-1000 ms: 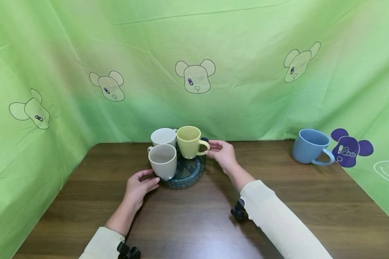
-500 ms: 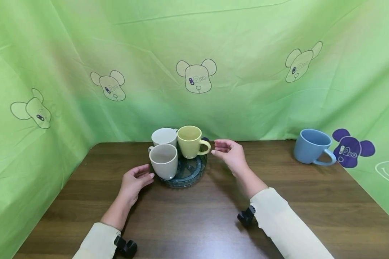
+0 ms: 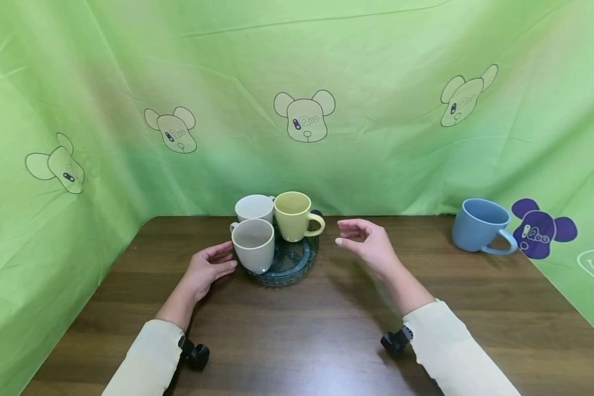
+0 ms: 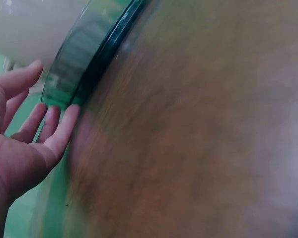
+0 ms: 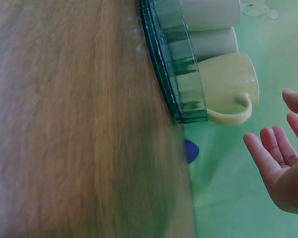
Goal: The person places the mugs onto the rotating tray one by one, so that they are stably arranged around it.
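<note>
Rightward, away from the yellow glossy mug with a handle (image 3: 292, 217), the right hand (image 3: 368, 245) has moved since the earlier frame; its fingers are loosely bent and hold nothing. Also relaxed and holding nothing, the left hand (image 3: 205, 269) is just beside the round blue-green transparent dish (image 3: 279, 279); I cannot tell if it touches. Near the frame's centre, this dish bears the yellow mug, one light grey mug (image 3: 253, 250) and one white mug (image 3: 254, 208). One blue mug (image 3: 479, 226) stands at the frame's right.

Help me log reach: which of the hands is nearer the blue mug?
Right. The right hand is left of the blue mug, well apart from it; the left hand is farther left, beside the dish.
</note>
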A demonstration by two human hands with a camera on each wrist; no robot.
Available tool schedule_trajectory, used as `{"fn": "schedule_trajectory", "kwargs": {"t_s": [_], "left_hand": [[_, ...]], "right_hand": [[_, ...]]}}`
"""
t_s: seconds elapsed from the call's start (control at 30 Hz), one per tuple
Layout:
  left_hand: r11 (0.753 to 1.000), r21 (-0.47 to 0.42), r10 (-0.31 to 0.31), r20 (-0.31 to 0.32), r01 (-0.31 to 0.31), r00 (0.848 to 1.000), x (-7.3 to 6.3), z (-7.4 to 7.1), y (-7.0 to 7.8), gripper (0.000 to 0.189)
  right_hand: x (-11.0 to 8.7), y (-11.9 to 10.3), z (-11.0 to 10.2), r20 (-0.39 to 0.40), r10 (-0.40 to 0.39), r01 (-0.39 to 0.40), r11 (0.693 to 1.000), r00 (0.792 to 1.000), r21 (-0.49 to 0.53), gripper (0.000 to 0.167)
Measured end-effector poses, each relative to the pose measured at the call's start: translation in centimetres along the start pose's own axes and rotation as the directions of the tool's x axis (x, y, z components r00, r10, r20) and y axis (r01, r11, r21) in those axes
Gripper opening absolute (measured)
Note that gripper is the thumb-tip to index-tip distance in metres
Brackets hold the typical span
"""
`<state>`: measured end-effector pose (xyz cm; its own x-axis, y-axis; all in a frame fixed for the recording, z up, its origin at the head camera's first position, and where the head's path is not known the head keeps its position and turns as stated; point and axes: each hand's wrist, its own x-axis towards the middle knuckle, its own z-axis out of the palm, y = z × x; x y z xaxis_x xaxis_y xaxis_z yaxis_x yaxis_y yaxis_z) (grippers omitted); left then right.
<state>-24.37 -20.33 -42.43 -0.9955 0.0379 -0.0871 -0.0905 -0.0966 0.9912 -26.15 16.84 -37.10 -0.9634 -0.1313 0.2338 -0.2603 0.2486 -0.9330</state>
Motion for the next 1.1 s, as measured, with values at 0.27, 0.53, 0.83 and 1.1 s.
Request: {"fn": "schedule_trajectory", "kwargs": {"t_s": [0.27,0.53,0.83,1.1], "left_hand": [[0.998,-0.068,0.001,0.053,0.003,0.999,1.1,-0.7,0.0,0.06],[0.993,-0.115,0.007,0.047,-0.001,0.999,1.5,-0.6,-0.6,0.059],[0.997,-0.083,0.001,0.034,0.002,0.999,1.3,-0.8,-1.0,0.058],[0.998,-0.07,0.007,0.05,-0.004,0.999,1.5,-0.3,-0.9,0.054]], "right_hand": [[-1.0,0.1,-1.0,0.048,0.011,-0.01,1.0,0.999,-0.009,0.047],[-2.0,-0.4,-1.8,0.04,-0.011,0.012,1.0,0.999,-0.016,0.045],[-2.9,-0.4,-2.4,0.025,-0.036,0.036,0.999,0.999,-0.024,0.043],[-3.9,-0.3,-3.7,0.009,-0.032,0.032,0.999,0.999,0.033,0.044]]}}
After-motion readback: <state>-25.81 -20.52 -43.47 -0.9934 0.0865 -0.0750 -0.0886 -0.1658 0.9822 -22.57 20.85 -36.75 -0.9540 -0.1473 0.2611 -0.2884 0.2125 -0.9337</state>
